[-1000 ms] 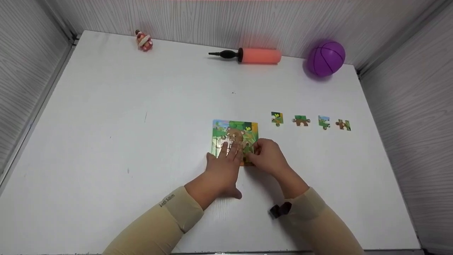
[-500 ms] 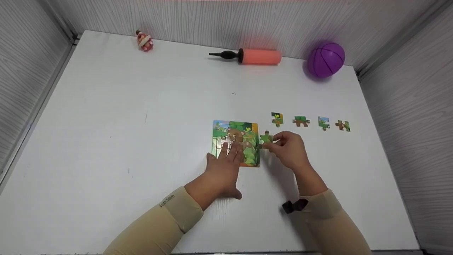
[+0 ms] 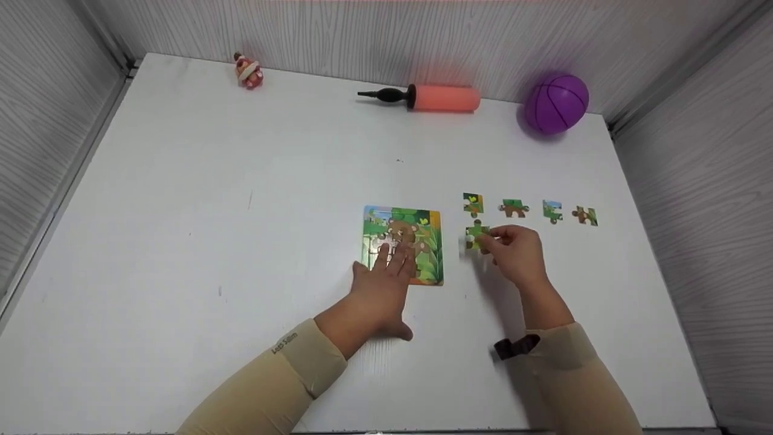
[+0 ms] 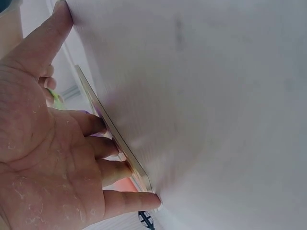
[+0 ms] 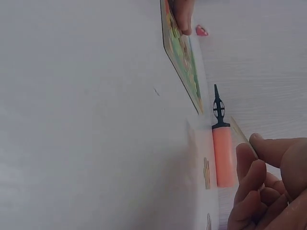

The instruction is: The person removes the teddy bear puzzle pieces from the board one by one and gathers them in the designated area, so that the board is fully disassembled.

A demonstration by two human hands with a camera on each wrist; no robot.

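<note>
A square jigsaw puzzle board (image 3: 430,260) with a bear picture lies on the table. My left hand (image 3: 381,293) rests on its lower left part with straight, spread fingers, covering some of the picture. To the right of the board, my right hand (image 3: 518,254) pinches a green puzzle piece (image 3: 475,235) between thumb and fingers. In the right wrist view that puzzle piece (image 5: 243,136) shows edge-on, raised off the table. Just beyond it lie several loose pieces in a row: a green and orange piece (image 3: 473,204), a brown one (image 3: 513,208) and others to the right.
Along the back edge lie a small red figurine (image 3: 249,71), an orange hand pump (image 3: 447,98) with a black nozzle, and a purple ball (image 3: 556,104). Wood-grain panels (image 3: 314,36) enclose the white table (image 3: 181,241) at the back and sides.
My right hand has lifted the green piece off the right side of the board and carried it rightward, close under the row of loose pieces. The left hand has stayed in place.
</note>
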